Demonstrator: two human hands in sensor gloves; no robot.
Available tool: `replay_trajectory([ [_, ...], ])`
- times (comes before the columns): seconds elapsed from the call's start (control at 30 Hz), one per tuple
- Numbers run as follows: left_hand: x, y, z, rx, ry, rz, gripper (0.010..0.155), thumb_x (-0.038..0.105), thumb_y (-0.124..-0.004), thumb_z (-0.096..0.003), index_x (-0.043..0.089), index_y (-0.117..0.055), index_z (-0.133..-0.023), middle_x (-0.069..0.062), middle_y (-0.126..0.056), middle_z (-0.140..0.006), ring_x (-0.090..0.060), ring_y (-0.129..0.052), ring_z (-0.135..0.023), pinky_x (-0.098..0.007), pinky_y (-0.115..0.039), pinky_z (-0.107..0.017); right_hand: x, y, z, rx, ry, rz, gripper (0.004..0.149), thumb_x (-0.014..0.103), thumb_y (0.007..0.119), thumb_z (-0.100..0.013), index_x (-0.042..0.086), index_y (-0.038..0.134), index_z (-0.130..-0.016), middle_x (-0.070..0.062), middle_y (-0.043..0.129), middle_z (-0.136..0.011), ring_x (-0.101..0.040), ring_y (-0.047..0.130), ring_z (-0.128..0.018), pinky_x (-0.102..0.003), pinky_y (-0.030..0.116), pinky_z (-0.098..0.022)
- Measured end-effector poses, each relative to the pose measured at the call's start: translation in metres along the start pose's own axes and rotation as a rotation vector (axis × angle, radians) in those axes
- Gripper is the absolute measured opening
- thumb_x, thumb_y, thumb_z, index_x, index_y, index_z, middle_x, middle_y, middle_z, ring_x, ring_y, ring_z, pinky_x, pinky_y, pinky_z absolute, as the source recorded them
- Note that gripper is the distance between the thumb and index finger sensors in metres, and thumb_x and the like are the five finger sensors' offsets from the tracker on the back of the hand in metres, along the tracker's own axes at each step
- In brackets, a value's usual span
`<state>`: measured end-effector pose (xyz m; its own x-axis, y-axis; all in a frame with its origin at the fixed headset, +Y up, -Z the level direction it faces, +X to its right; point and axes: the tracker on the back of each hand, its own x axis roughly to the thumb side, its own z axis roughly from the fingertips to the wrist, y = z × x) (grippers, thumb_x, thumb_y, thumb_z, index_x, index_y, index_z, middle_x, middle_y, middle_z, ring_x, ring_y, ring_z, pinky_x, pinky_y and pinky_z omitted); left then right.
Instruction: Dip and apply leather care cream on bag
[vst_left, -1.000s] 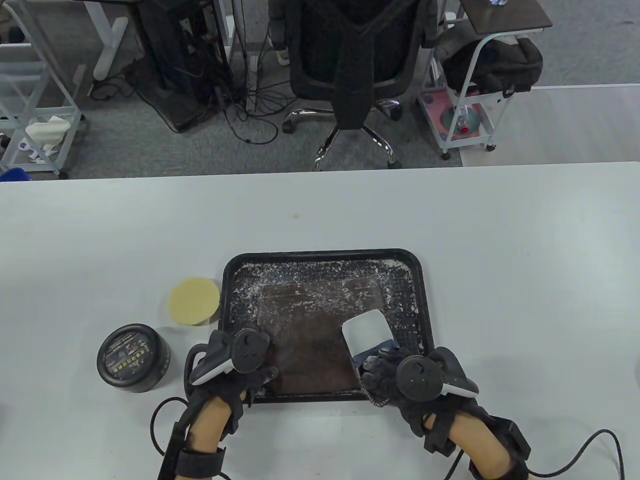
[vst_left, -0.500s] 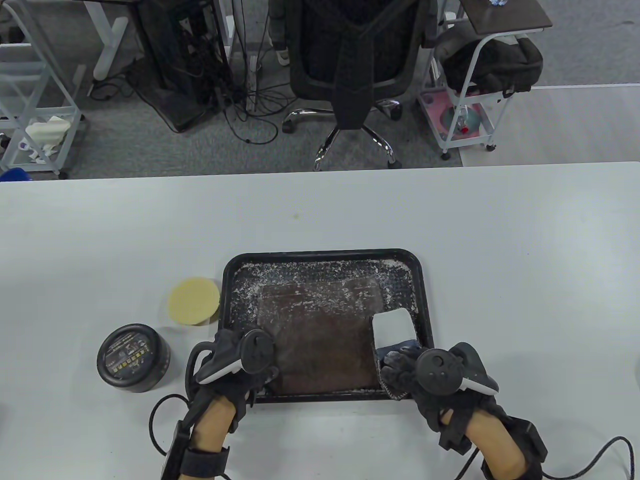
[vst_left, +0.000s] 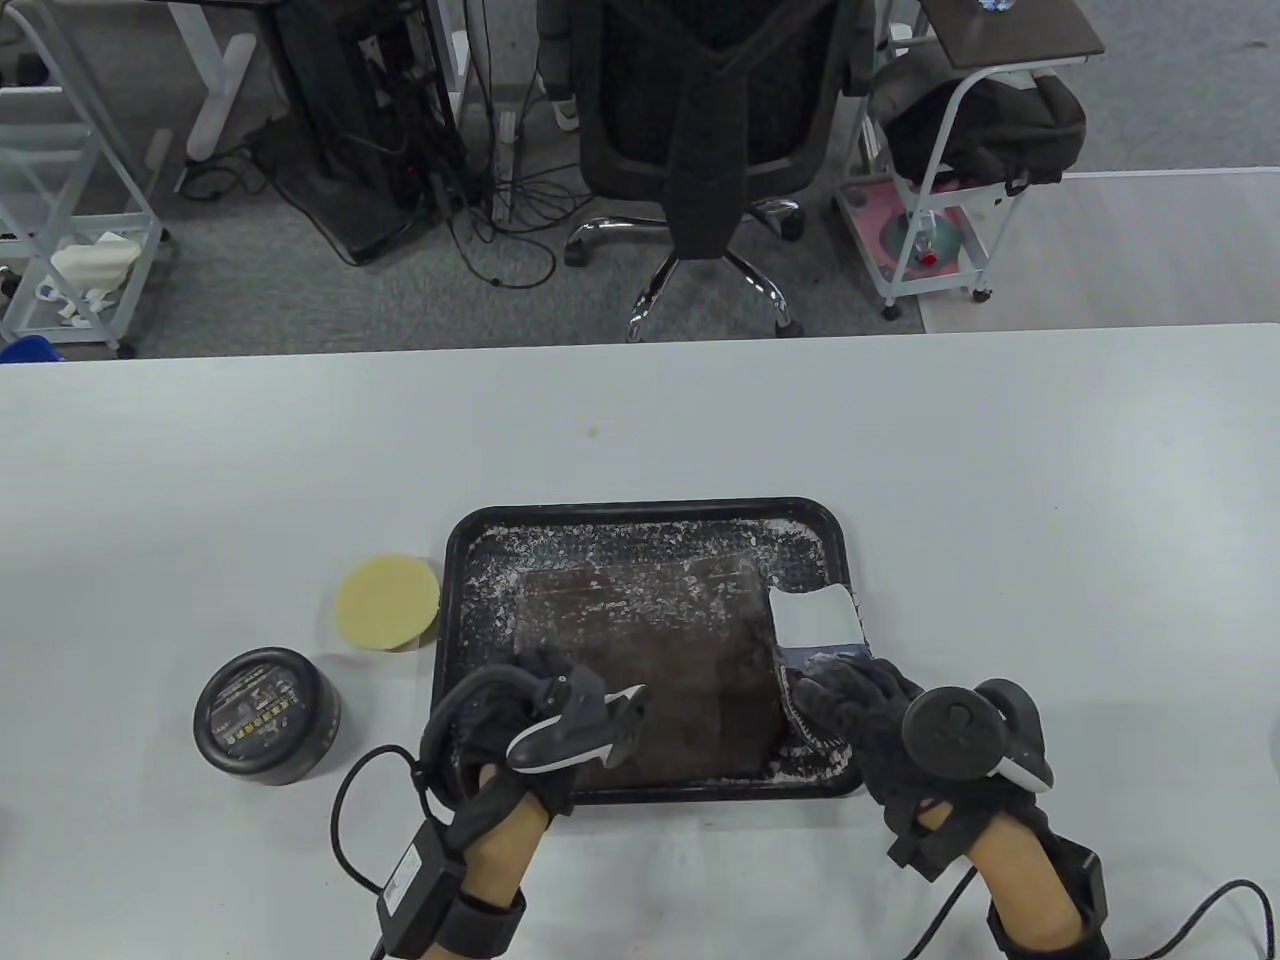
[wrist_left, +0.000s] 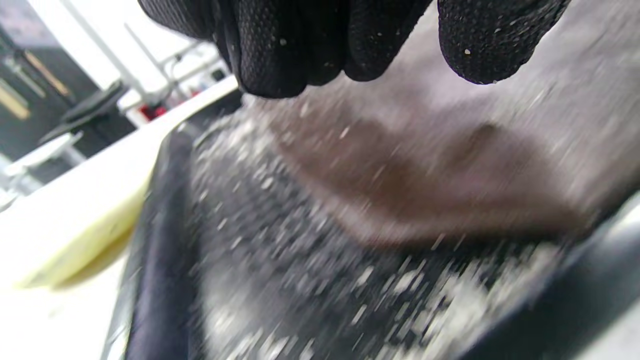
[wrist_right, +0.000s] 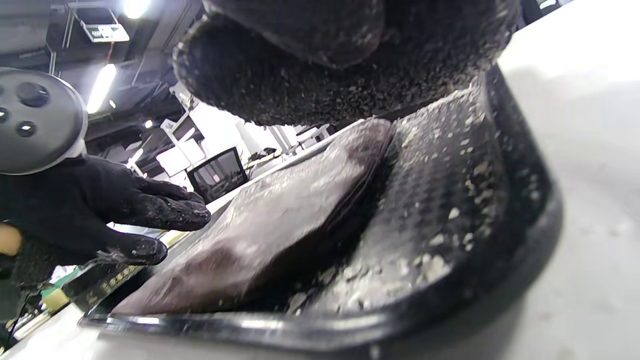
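Observation:
A flat brown leather bag (vst_left: 660, 660) lies in a black tray (vst_left: 640, 507) flecked with white cream crumbs. My right hand (vst_left: 835, 700) grips a white-topped, dark-based sponge (vst_left: 815, 613) at the tray's right side, just off the bag's right edge. My left hand (vst_left: 560, 685) hovers over the bag's near-left corner with its fingers loosely extended and nothing in them. In the right wrist view the left hand (wrist_right: 150, 215) is just above the bag (wrist_right: 280, 210). The left wrist view shows fingertips (wrist_left: 280, 50) over the bag (wrist_left: 430, 190). A closed black cream jar (vst_left: 265, 715) stands left of the tray.
A round yellow pad (vst_left: 388, 602) lies on the white table (vst_left: 1050, 500) between the jar and the tray. Glove cables trail off the table's near edge. An office chair (vst_left: 700, 120) and carts stand on the floor beyond the far edge.
My right hand slid the sponge rightward across the bag to the tray's right side. My left hand left the tray's left rim, rolled over and moved right over the bag's near-left corner.

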<state>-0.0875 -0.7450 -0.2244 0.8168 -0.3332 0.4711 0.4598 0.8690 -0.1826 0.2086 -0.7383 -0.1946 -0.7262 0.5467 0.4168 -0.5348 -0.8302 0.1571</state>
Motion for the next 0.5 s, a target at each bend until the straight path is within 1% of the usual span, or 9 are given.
replay_trajectory([
  [0.03,0.006,0.006,-0.001,0.025,-0.018,0.012,0.063,0.053,-0.073,-0.0494,0.020,-0.071,-0.103,-0.016,-0.072,-0.104,-0.033,-0.091,-0.083,-0.054,-0.068,-0.068,-0.001,-0.002,0.000,-0.010,0.003,0.002,0.050,0.000,0.078,-0.048,0.018,0.080,-0.094,-0.020,0.070,-0.105,-0.050,0.066,-0.098,-0.063,0.053,-0.070],
  [0.07,0.013,0.013,-0.003,0.059,-0.050,0.040,0.062,0.053,-0.073,-0.0494,0.021,-0.071,-0.103,-0.014,-0.080,-0.099,-0.032,-0.096,-0.078,-0.054,-0.072,-0.065,-0.003,-0.004,0.001,-0.014,0.012,0.005,0.050,0.000,0.078,-0.048,0.018,0.079,-0.095,-0.020,0.069,-0.105,-0.052,0.068,-0.097,-0.064,0.058,-0.068],
  [0.1,0.022,0.020,-0.005,0.091,-0.082,0.083,0.062,0.053,-0.073,-0.0495,0.021,-0.073,-0.102,-0.014,-0.084,-0.097,-0.031,-0.098,-0.076,-0.053,-0.073,-0.064,-0.004,-0.005,0.002,-0.012,0.023,0.010,0.050,0.000,0.078,-0.048,0.017,0.079,-0.095,-0.020,0.069,-0.105,-0.053,0.071,-0.096,-0.064,0.060,-0.067],
  [0.2,0.045,0.035,-0.014,0.157,-0.151,0.196,0.063,0.053,-0.073,-0.0493,0.018,-0.076,-0.100,-0.016,-0.086,-0.094,-0.032,-0.100,-0.072,-0.053,-0.075,-0.062,-0.007,-0.009,0.003,-0.029,0.037,0.015,0.050,0.000,0.078,-0.048,0.018,0.079,-0.095,-0.020,0.070,-0.105,-0.053,0.073,-0.095,-0.065,0.062,-0.066],
  [0.27,0.058,0.043,-0.020,0.185,-0.177,0.235,0.064,0.054,-0.073,-0.0491,0.016,-0.076,-0.100,-0.016,-0.087,-0.093,-0.033,-0.101,-0.070,-0.054,-0.076,-0.061,-0.008,-0.011,0.004,-0.040,0.042,0.007,0.050,0.001,0.078,-0.048,0.018,0.079,-0.095,-0.020,0.070,-0.105,-0.053,0.074,-0.094,-0.065,0.063,-0.065],
  [0.4,0.087,0.056,-0.038,0.167,-0.196,0.243,0.066,0.056,-0.072,-0.0490,0.014,-0.078,-0.099,-0.018,-0.088,-0.091,-0.031,-0.104,-0.065,-0.051,-0.079,-0.057,-0.010,-0.021,0.007,-0.088,0.050,-0.005,0.050,0.001,0.078,-0.048,0.018,0.079,-0.095,-0.019,0.070,-0.105,-0.053,0.074,-0.094,-0.065,0.063,-0.065],
  [0.5,0.101,0.059,-0.051,0.109,-0.189,0.249,0.069,0.057,-0.071,-0.0487,0.012,-0.077,-0.100,-0.019,-0.089,-0.090,-0.031,-0.104,-0.064,-0.050,-0.080,-0.056,-0.014,-0.027,0.009,-0.122,0.060,-0.004,0.050,0.001,0.078,-0.049,0.018,0.079,-0.095,-0.019,0.070,-0.105,-0.053,0.074,-0.095,-0.065,0.063,-0.066],
])
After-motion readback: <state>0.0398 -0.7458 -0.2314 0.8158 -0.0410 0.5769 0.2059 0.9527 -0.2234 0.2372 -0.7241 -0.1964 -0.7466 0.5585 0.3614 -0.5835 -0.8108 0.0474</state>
